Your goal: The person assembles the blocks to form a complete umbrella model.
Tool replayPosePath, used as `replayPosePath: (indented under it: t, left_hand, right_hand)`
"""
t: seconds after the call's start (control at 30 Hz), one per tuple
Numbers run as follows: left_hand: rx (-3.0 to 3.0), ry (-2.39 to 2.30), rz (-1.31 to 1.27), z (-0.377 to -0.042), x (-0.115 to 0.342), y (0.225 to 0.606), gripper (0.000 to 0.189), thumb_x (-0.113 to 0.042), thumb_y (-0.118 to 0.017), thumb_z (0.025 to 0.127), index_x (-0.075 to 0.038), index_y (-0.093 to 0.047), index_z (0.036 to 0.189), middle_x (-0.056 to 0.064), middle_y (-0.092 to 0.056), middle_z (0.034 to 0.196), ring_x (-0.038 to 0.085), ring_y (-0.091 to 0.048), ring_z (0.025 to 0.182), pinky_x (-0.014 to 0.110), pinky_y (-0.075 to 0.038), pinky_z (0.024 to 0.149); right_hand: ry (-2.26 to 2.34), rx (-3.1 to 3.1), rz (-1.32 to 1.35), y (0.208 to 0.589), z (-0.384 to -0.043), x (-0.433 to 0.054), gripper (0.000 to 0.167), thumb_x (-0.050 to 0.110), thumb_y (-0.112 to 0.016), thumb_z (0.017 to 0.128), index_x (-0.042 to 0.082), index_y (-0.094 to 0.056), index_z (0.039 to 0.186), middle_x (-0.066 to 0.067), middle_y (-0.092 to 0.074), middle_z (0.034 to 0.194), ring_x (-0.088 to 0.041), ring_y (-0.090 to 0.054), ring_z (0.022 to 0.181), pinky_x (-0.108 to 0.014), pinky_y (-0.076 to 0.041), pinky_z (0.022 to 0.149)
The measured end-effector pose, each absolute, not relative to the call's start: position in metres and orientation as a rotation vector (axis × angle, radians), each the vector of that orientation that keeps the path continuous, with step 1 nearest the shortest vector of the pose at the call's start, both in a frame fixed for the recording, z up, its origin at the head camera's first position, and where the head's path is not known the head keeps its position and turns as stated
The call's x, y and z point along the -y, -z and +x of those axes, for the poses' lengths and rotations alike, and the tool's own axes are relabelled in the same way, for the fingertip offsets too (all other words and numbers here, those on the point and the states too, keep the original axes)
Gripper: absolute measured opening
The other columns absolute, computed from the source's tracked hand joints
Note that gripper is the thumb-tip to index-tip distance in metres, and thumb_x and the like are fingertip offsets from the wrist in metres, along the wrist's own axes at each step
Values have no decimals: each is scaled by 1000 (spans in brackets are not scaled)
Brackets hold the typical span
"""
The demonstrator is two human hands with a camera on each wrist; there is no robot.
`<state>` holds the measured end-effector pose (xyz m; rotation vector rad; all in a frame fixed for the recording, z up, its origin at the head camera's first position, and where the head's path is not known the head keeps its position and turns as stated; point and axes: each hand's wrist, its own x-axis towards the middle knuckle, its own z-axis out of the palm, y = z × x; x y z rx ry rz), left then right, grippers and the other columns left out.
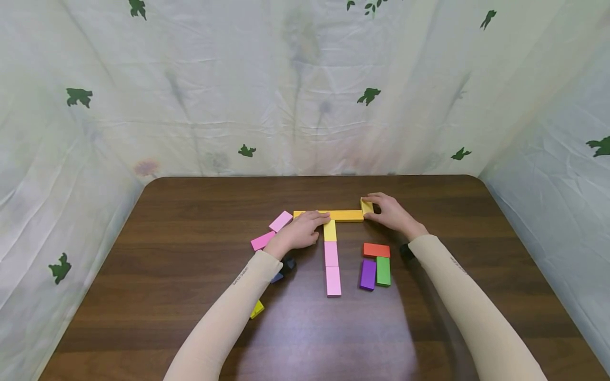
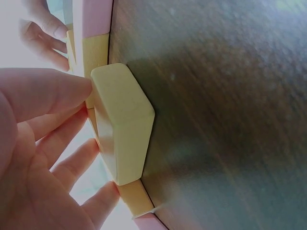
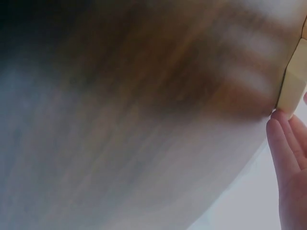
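My left hand (image 1: pixel 300 230) rests with extended fingers on a row of orange blocks (image 1: pixel 347 216) near the table's far side. In the left wrist view its fingertips touch the blocks around a pale yellow block (image 2: pixel 129 120). At the row's right end, my right hand (image 1: pixel 392 212) pinches a yellow block (image 1: pixel 366 205) between thumb and fingers; that block stands at a slight angle to the row. From the row's underside a column runs toward me: a yellow block (image 1: pixel 330 231), then two light pink blocks (image 1: pixel 331 254).
Right of the column lie a red block (image 1: pixel 376 250), a green block (image 1: pixel 383 271) and a purple block (image 1: pixel 367 275). Near the left arm are two pink blocks (image 1: pixel 281 221), a black block (image 1: pixel 288 264), a partly hidden blue block (image 1: pixel 277 278) and a bright yellow block (image 1: pixel 257 309).
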<state>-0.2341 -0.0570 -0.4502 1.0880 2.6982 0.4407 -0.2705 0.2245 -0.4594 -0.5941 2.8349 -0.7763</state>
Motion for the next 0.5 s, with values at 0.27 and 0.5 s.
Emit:
replayPosePath:
  t: [0.27, 0.5]
  left_hand:
    - [-2691, -448, 1074, -233, 57, 449, 47, -3, -52, 93, -2, -46, 141, 9, -40, 148, 29, -32, 137, 41, -21, 113]
    - [-2689, -455, 1074, -233, 57, 448, 47, -3, -52, 94, -2, -46, 141, 10, -40, 148, 29, -32, 137, 42, -21, 113]
  right_hand:
    - [741, -2834, -617, 460, -270, -224, 55, 21, -66, 91, 0, -48, 139, -26, -40, 142, -41, -37, 131, -53, -30, 106]
    - [743, -2839, -631, 460, -269, -224, 54, 20, -66, 91, 0, -49, 138, -25, -41, 141, -40, -37, 130, -52, -30, 106]
